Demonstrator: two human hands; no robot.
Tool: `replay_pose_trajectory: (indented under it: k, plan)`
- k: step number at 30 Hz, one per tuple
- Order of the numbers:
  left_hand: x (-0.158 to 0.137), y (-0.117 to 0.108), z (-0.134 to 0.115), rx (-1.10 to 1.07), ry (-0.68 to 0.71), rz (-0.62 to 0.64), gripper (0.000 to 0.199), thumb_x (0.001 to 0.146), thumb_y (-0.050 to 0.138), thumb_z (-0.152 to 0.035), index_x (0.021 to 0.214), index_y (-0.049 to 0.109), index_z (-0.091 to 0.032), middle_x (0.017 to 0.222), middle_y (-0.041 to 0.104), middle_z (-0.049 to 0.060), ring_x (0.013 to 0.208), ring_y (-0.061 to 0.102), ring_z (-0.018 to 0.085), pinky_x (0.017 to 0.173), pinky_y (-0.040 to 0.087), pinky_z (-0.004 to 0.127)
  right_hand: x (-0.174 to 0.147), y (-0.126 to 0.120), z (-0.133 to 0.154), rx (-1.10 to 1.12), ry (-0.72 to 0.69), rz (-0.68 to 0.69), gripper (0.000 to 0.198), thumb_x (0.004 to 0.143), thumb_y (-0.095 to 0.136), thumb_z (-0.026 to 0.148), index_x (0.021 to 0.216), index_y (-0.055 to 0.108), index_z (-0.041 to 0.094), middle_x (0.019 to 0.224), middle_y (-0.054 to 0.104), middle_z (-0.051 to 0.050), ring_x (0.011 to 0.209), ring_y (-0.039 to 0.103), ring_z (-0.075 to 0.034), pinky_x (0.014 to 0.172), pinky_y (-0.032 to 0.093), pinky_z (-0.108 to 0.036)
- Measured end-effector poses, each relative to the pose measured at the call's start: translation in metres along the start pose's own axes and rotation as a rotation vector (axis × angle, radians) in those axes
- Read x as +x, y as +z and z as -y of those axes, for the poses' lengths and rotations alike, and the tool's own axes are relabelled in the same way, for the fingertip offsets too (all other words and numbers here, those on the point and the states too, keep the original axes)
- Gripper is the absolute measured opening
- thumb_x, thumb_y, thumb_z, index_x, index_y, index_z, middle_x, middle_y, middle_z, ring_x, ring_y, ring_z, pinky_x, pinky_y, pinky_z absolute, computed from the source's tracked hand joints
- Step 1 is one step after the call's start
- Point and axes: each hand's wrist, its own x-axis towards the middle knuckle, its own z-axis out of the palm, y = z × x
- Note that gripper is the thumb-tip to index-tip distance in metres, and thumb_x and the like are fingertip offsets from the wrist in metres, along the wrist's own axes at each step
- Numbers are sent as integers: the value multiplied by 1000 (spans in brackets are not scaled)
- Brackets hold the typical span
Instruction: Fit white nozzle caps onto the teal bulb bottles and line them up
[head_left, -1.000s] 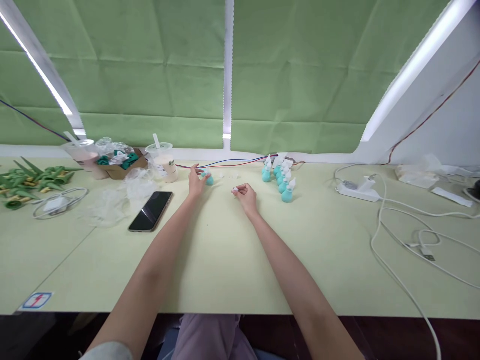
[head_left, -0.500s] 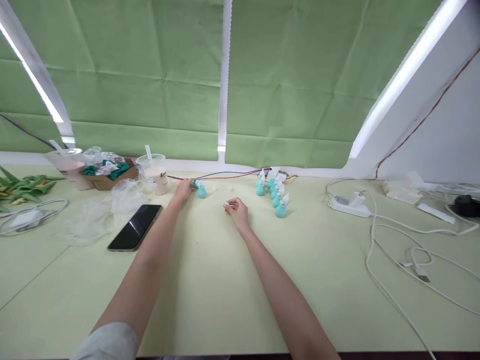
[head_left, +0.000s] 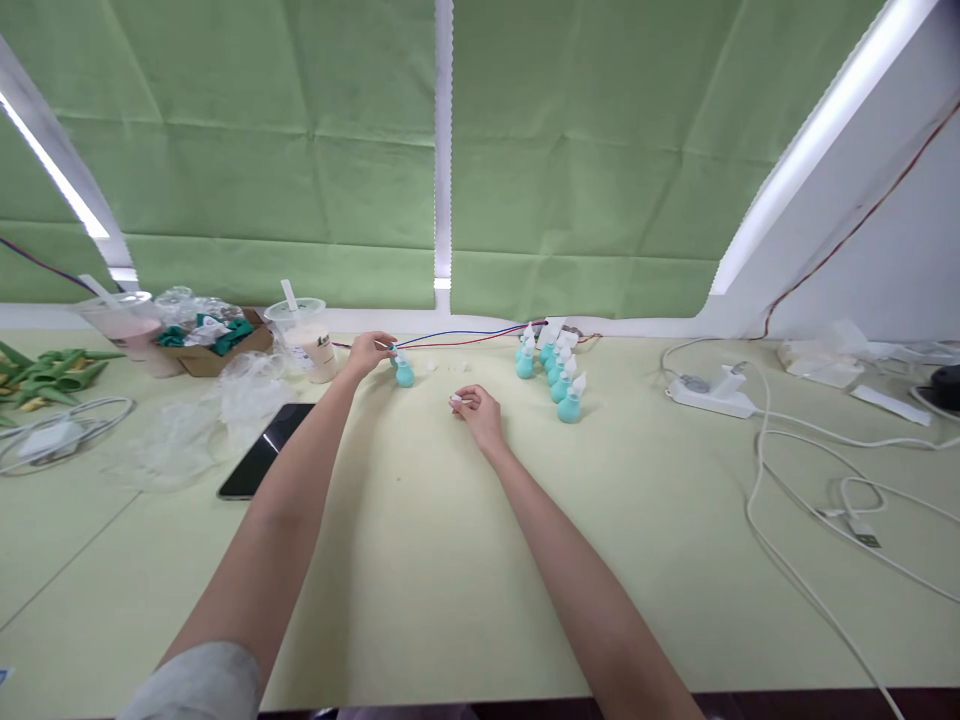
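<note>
Your left hand: it is left of center in the frame, its fingers reaching over the far bottle; you cannot tell whether they grip it or only touch it, as the hand and the next bottle hide part of it.
Your right hand: it is at mid-frame just above the bench, thumb and fingers pinching a white piece.
Front bottle: this teal bottle stands just right of your left fingers, partly covering the far bottle.
Loose bits: small whitish bits lie on the bench between your hands, toward the back edge.
Bottle group: teal bottles with white tops stand right of center, several in a slanting line and others at its left.
Under your left arm: the phone lies at lower left, its right part covered by your forearm.
Left of your left hand: a cup with a straw stands near it; a crumpled plastic bag spreads between cup and phone.
Upper left of the bench: a filled box, a second cup, green plants and a coiled charger.
Back edge: thin wires run behind the bottles, below the green cloth.
Right side: a power strip with white cables looping toward the lower right, well apart from your hands.
</note>
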Motion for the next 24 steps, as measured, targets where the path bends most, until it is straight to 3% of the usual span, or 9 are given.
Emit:
replay_pose_trajectory:
  k: [8,14,17,19,24]
  plan:
    - [2,17,-5,-226,-8,17,30,57,68,-17,87,71,-13,91,72,10,81,65,21,81,52,36,-1,0,-1,3,7,9,24,59,71,36,74,59,21,75,65,-1,59,60,-12,60,54,-28]
    - [3,18,-9,-282,-51,47,27,59,74,-27,82,71,-13,90,72,11,83,65,22,81,50,36,-3,1,6,-24,8,52,22,59,70,33,75,61,21,79,66,-1,59,59,-12,57,52,-26]
    - [2,16,-12,-235,-62,55,28,69,70,-36,87,71,-15,92,71,10,85,64,21,84,48,36,-5,1,8,-46,0,52,20,59,70,32,74,62,21,79,66,0,59,59,-12,56,51,-25]
    - [-2,13,-16,-156,-44,-46,25,77,62,-35,90,70,-15,97,69,10,89,62,21,86,47,35,-5,1,8,-59,-9,45,19,59,70,31,74,62,21,79,66,0,59,60,-12,56,50,-25]
    - [-37,2,-50,74,130,-674,28,90,42,-25,108,62,-19,117,54,11,110,51,22,90,44,33,-3,0,6,-54,-13,33,22,58,71,32,75,60,21,77,67,1,62,63,-14,60,50,-25]
